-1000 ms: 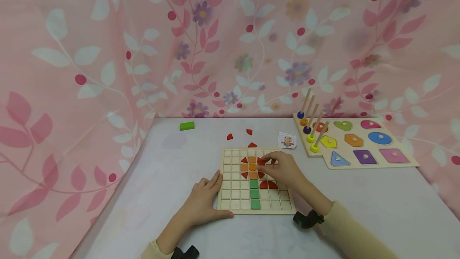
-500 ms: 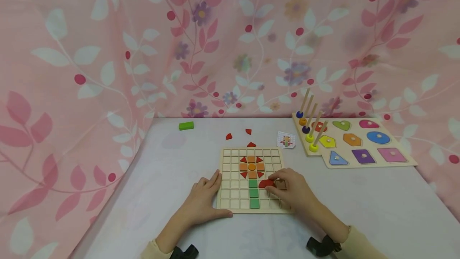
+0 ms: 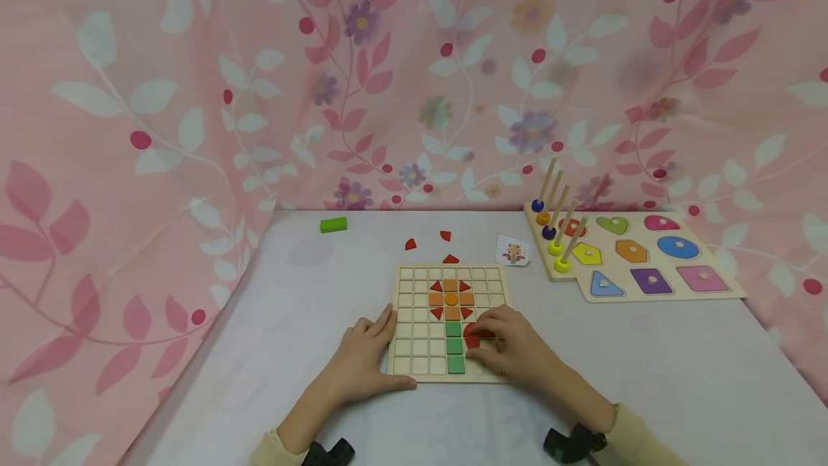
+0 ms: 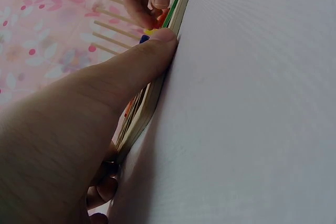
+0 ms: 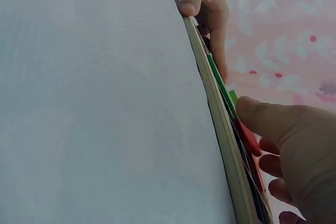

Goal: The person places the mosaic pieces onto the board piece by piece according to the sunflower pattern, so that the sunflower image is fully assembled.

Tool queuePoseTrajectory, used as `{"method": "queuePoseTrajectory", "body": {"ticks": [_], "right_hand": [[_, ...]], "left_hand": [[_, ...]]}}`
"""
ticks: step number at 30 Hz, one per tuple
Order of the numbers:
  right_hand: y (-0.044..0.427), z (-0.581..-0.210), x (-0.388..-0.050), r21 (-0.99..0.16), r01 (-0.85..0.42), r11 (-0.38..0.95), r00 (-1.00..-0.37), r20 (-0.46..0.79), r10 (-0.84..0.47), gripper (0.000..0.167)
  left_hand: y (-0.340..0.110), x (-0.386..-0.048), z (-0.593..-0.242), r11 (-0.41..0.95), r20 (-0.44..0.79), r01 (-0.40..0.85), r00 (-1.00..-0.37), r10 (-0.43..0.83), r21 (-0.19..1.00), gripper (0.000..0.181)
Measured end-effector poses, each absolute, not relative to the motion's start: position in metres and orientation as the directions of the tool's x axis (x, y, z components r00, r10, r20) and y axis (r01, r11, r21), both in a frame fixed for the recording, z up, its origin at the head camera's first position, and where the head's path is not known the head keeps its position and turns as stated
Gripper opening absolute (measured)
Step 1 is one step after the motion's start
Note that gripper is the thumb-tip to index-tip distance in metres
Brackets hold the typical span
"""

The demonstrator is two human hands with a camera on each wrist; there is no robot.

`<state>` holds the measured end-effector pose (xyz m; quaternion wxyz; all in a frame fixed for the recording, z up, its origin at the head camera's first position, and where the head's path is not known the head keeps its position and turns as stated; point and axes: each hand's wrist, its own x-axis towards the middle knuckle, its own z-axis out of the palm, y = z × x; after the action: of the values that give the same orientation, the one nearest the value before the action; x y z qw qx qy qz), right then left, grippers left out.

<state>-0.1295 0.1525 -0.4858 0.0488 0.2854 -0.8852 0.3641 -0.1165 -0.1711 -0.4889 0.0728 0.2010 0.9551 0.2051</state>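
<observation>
A wooden grid board lies on the table in the head view. On it, orange square tiles surround an orange round piece, with small red triangles at the corners. Green square tiles run in a column below. My left hand rests at the board's left side, fingers straight along the edge and thumb at the near corner. My right hand pinches a curved red piece right of the green column, between thumb and fingers. Fingers partly hide the red pieces and the cells there.
Loose red pieces lie beyond the board, and a green block is at the back left. A small pattern card lies behind the board's right corner. A shape puzzle board with upright pegs stands at the back right.
My right hand has moved from the upper red triangle down toward the near side, then slightly left, onto the curved red piece beside the green column. My left hand has stayed at the board.
</observation>
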Motion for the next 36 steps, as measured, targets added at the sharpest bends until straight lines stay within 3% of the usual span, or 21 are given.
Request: {"method": "queuePoseTrajectory", "body": {"ticks": [7, 19, 27, 36], "right_hand": [[0.162, -0.492, -0.134, -0.625, -0.502, 0.597, -0.859, 0.285, -0.425, 0.020], [0.173, -0.499, -0.136, -0.644, -0.519, 0.562, -0.840, 0.260, -0.476, 0.010], [0.171, -0.498, -0.136, -0.622, -0.603, 0.499, -0.785, 0.354, -0.508, 0.013], [0.160, -0.501, -0.137, -0.591, -0.624, 0.512, -0.779, 0.418, -0.467, 0.013]], "left_hand": [[-0.170, -0.117, -0.490, 0.831, -0.057, 0.352, -0.908, 0.415, 0.430, 0.130], [-0.169, -0.117, -0.493, 0.834, -0.066, 0.353, -0.906, 0.418, 0.425, 0.131], [-0.169, -0.117, -0.492, 0.833, -0.054, 0.359, -0.907, 0.418, 0.421, 0.131], [-0.172, -0.118, -0.491, 0.837, -0.054, 0.355, -0.910, 0.412, 0.415, 0.131]]}}
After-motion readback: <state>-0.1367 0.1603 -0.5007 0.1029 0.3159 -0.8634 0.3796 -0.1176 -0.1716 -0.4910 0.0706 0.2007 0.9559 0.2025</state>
